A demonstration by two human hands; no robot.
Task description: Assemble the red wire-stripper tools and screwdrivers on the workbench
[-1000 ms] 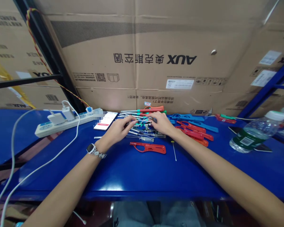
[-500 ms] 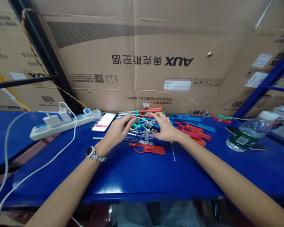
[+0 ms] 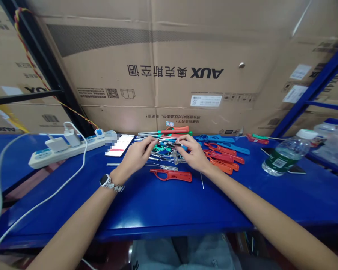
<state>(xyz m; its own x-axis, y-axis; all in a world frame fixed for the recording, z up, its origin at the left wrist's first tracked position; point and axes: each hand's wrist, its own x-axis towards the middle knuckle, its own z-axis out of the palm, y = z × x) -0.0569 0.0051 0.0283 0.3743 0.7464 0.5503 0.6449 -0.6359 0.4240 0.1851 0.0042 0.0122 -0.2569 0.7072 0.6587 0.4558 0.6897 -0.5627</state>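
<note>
Over a pile of lighter parts, my right hand (image 3: 194, 152) pinches a small dark part with a thin white wire (image 3: 169, 138) beside it. My left hand (image 3: 139, 152) is closed, thumb against fingers, at the left of the wire; what it holds is too small to make out. Just below lies a red lighter shell half (image 3: 183, 176), with a metal piece (image 3: 169, 168) above it. A small clear lighter fuel tank (image 3: 175, 157) stands between the hands. By my right wrist a thin screwdriver (image 3: 202, 180) lies on the blue table (image 3: 169, 210).
Red shell halves (image 3: 224, 155) and blue ones (image 3: 231, 144) lie to the right, beyond them a water bottle (image 3: 287, 155). At left are a phone (image 3: 119, 146) and a power strip (image 3: 70, 150) with white cables. A large carton (image 3: 169, 48) stands behind.
My right hand has closed from a spread pose and now pinches a small dark part. My left hand stays close to the pile. The whole view has shifted slightly.
</note>
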